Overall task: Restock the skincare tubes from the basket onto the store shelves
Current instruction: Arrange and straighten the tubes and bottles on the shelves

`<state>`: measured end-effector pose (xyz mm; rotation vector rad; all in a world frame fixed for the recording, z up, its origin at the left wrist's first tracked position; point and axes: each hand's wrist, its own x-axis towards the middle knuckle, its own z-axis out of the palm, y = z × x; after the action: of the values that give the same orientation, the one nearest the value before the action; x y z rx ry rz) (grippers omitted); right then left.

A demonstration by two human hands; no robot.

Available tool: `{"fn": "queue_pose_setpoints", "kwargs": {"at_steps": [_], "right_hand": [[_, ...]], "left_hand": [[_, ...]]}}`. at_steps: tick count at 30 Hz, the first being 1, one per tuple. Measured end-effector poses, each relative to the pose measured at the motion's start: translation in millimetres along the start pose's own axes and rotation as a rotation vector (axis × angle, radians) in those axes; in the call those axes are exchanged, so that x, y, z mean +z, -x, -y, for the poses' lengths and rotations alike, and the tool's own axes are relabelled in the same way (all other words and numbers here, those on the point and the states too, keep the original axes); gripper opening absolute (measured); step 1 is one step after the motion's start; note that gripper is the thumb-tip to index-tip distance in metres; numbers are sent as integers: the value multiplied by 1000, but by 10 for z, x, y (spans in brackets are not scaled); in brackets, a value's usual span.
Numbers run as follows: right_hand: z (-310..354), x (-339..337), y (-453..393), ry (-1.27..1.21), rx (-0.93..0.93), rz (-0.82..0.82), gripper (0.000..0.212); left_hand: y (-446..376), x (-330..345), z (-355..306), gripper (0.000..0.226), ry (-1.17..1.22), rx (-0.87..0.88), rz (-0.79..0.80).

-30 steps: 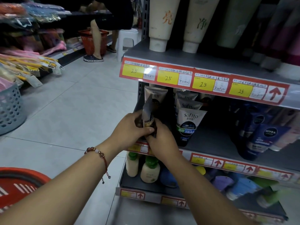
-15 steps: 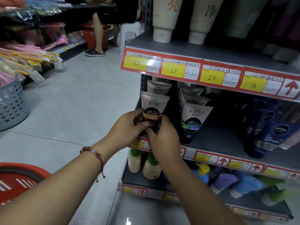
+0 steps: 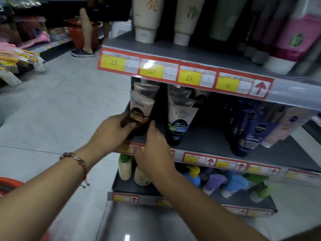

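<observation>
Tube [image 3: 141, 108]: beige, dark label, upright on the middle shelf [image 3: 208, 140] at its left front edge, cap down, in front of a matching tube [image 3: 146, 89]. Left hand [image 3: 111, 131] grips its lower part, thumb across the label. Right hand [image 3: 154, 153] just right of the tube, fingers straight and raised, fingertips near the tube's base; contact cannot be told, frame blurred. Softto tubes [image 3: 180, 119] stand beside, to the right. Red basket [image 3: 10, 186] at lower left on the floor.
</observation>
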<state>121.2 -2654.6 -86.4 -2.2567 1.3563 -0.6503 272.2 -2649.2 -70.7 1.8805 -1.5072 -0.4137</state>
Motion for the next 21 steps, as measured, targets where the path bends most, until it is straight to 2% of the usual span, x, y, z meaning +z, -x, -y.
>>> {"fn": "queue_pose_setpoints", "kwargs": {"at_steps": [4, 6, 9, 11, 15, 21], "right_hand": [[-331, -438, 478, 99, -123, 86, 81], [-564, -565, 734, 43, -97, 157, 75], [-812, -639, 980, -40, -49, 210, 58], [-892, -695, 1082, -62, -20, 211, 57], [-990, -789, 1123, -70, 10, 191, 56], [-1128, -954, 986, 93, -50, 154, 60]], "left_hand": [[271, -70, -179, 56, 50, -30, 0], [341, 13, -268, 66, 93, -26, 13], [236, 57, -279, 73, 179, -109, 14], [112, 56, -275, 67, 214, -112, 12], [5, 167, -294, 41, 190, -119, -65], [-53, 261, -280, 47, 163, -153, -127]]}}
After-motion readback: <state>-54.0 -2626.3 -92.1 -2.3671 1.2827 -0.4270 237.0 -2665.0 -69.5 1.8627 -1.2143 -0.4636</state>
